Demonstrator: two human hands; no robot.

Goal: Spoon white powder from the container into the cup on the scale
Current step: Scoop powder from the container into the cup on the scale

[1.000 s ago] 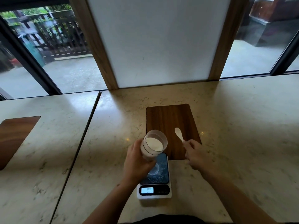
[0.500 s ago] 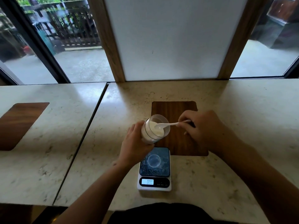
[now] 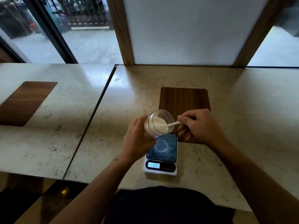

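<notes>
My left hand (image 3: 137, 139) grips a clear container (image 3: 157, 125) of white powder, tilted with its mouth facing right, just above the far edge of the scale. My right hand (image 3: 198, 126) pinches a white spoon (image 3: 173, 124) by its handle; the bowl is dug into the powder inside the container. A small clear cup (image 3: 161, 145) stands on the dark platform of the white digital scale (image 3: 160, 170), below the container. The cup looks empty. The scale's lit display reads 0.00.
A dark wooden board (image 3: 184, 99) lies on the marble counter (image 3: 242, 110) behind the scale. A second wooden board (image 3: 24, 102) lies on the adjoining counter to the left, past a seam. A white wall panel with wooden posts stands at the back.
The spoon went from lying over the container's rim to being pushed into the powder. Both hands and the container shifted slightly nearer the scale. The view tilted down.
</notes>
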